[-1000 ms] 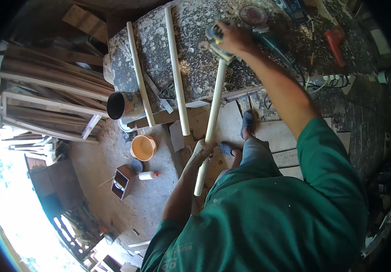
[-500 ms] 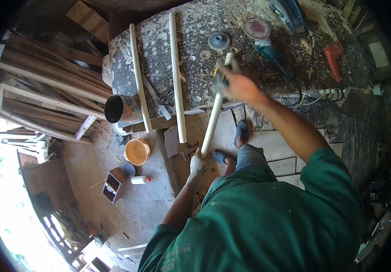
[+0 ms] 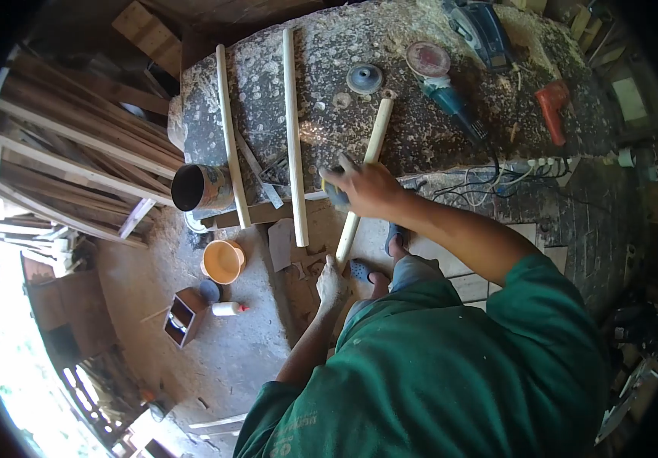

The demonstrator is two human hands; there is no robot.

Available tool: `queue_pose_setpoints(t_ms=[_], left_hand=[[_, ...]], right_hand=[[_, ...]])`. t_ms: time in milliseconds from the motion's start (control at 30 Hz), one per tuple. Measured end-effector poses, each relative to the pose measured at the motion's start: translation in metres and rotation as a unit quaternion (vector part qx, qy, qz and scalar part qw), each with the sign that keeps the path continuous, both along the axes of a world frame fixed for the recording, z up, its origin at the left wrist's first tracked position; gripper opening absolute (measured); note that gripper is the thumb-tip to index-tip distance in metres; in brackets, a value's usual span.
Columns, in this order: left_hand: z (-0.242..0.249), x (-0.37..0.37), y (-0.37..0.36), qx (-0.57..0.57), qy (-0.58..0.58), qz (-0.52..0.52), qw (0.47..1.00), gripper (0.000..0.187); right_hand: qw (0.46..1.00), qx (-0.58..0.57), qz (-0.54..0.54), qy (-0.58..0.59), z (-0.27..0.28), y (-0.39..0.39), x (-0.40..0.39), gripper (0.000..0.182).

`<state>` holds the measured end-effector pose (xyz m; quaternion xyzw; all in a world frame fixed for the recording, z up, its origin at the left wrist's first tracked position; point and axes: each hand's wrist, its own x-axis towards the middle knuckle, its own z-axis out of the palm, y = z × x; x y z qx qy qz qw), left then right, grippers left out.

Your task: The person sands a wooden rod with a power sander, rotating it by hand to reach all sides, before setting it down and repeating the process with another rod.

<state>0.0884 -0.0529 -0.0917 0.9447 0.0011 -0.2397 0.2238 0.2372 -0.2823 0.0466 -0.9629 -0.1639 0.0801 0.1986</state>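
A pale wooden rod [image 3: 377,133] slants from the workbench's edge down toward me, its far end over the bench. My left hand [image 3: 332,285] is closed around its near end. Across the middle of the rod lies my right hand [image 3: 369,189], gripping a grey sanding pad [image 3: 334,192] with a yellowish edge against or just beside the wood; exact contact is hidden by the hand. Two similar wooden rods, one nearer [image 3: 292,137] and one farther left [image 3: 231,137], rest on the bench with their ends overhanging the front edge.
The speckled workbench [image 3: 336,46] bears a grey disc [image 3: 365,78], an angle grinder [image 3: 451,103], a circular saw [image 3: 481,34] and a red power tool [image 3: 551,111]. A dark can [image 3: 195,188] stands at its left corner. An orange bucket [image 3: 223,261] and glue bottle [image 3: 226,308] are lower left.
My right hand has slid down the rod toward me with the pad, which now shows on the rod's left side. My left hand keeps its hold on the near end.
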Motion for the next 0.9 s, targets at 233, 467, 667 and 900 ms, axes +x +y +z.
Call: queue_pose_setpoints(t_ms=[233,467,667,900], left_hand=[[0.011,0.013,0.002,-0.023,0.073,0.028,0.997,0.035],[0.015,0.012,-0.001,-0.008,0.046,0.034,0.998,0.035],[0.006,0.017,0.006,-0.051,0.089,0.049,0.994,0.039],[-0.020,0.027,0.023,-0.178,0.081,0.022,0.980,0.038]], right_hand=[[0.990,0.048,-0.104,-0.082,-0.012,-0.085,0.023,0.078],[0.977,-0.101,-0.185,-0.032,-0.003,-0.110,0.142,0.081],[0.992,-0.072,-0.098,0.040,0.013,-0.036,0.117,0.074],[0.994,0.038,-0.086,-0.060,-0.020,-0.054,0.034,0.080]])
